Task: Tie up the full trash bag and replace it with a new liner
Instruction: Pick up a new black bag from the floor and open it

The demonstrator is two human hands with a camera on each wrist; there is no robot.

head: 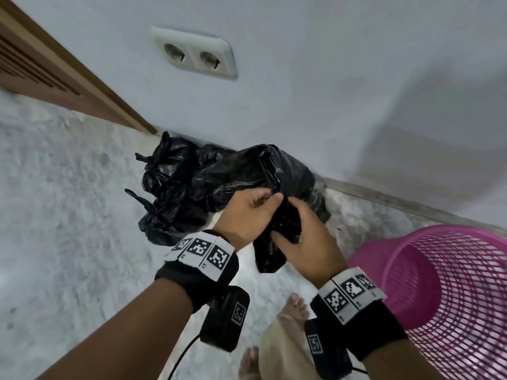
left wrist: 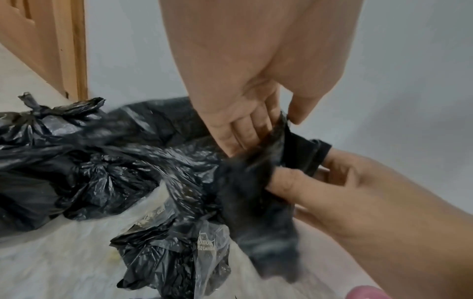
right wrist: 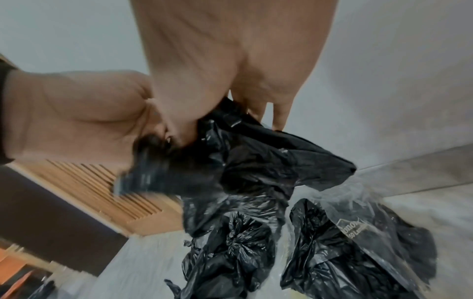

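- Left of the pink mesh bin [head: 450, 292], tied black trash bags [head: 164, 193] sit piled against the wall [head: 301, 78] under a double socket [head: 195, 54].
- Beside them, a clear packet [right wrist: 358, 238] holds black liners.
- Just left of the bin, the left hand [head: 248, 212] and right hand [head: 307, 239] pinch a folded glossy black liner [head: 277, 237].

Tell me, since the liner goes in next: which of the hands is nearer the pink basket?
Right. The right hand is just left of the pink basket; the left hand sits farther left, beyond the black liner.
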